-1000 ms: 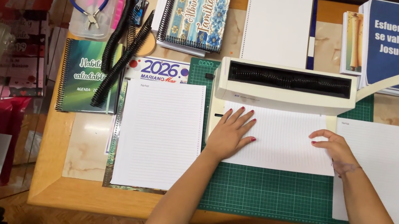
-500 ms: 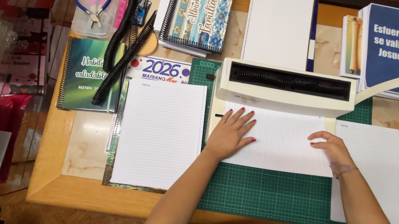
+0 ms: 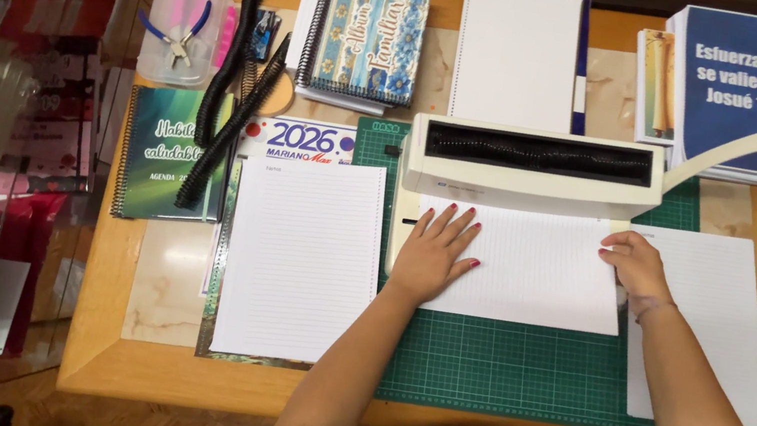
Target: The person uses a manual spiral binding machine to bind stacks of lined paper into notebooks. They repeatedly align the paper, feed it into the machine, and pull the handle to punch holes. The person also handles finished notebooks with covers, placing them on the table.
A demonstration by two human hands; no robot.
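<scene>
Hands are resting on a stack of lined white sheets point(image 3: 532, 268) that is lying on a green cutting mat point(image 3: 516, 367), with its top edge sitting against the front of a cream binding machine point(image 3: 533, 167). The left hand point(image 3: 433, 252) is lying flat on the left part of the sheets, fingers point(image 3: 448, 222) spread and pointing toward the machine, pinching nothing. The right hand point(image 3: 634, 264) is sitting at the right edge of the sheets, just below the machine's right end; its fingers point(image 3: 611, 248) are curling over the paper's corner, close together, and whether they are pinching the edge cannot be told.

Left of the sheets, a second lined white pile point(image 3: 302, 262) is lying on the wooden desk point(image 3: 154, 350), partly overlapping the mat. Right of the right hand, another white sheet point(image 3: 715, 327) is lying flat. Behind the machine, a blank white pad point(image 3: 516, 58) is sitting beside a spiral notebook with a floral striped cover point(image 3: 372, 30), and a stack of booklets with a blue cover point(image 3: 737, 88) is standing at the far right corner. At the far left, a green spiral agenda point(image 3: 159, 158) is lying under black binding coils point(image 3: 228, 108), near a clear box holding blue-handled pliers point(image 3: 180, 30).
</scene>
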